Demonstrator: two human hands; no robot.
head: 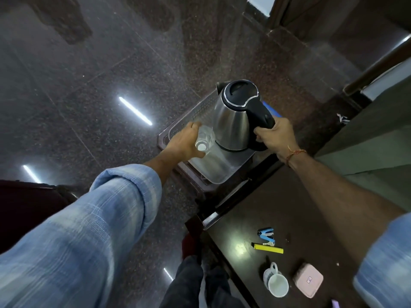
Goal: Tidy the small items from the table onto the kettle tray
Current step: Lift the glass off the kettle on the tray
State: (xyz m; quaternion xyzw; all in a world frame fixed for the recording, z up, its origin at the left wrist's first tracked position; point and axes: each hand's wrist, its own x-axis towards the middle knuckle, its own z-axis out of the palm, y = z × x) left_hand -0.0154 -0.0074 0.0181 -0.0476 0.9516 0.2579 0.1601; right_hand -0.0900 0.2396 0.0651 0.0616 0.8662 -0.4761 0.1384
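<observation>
My right hand point(274, 135) is clamped on the kettle point(235, 114) handle; my left hand point(185, 141) is wrapped around a small clear bottle point(205, 141) at the tray point(211, 172). The stapler point(266, 234), yellow marker point(268, 247), cup point(277, 283) and pink box point(308, 280) lie on the near table point(244, 218). Judged step: making room; next, fetch them.

Dark polished speckled stone floor point(111, 85), tube-light reflections point(135, 111), dark wooden table point(278, 210)

The right hand point(274, 135) grips the kettle point(233, 114) handle over the tray point(213, 172). The left hand point(185, 141) holds a bottle point(204, 141) beside it. On the worktop point(255, 207) lie a stapler point(265, 233), cup point(277, 284) and pink box point(308, 280).
</observation>
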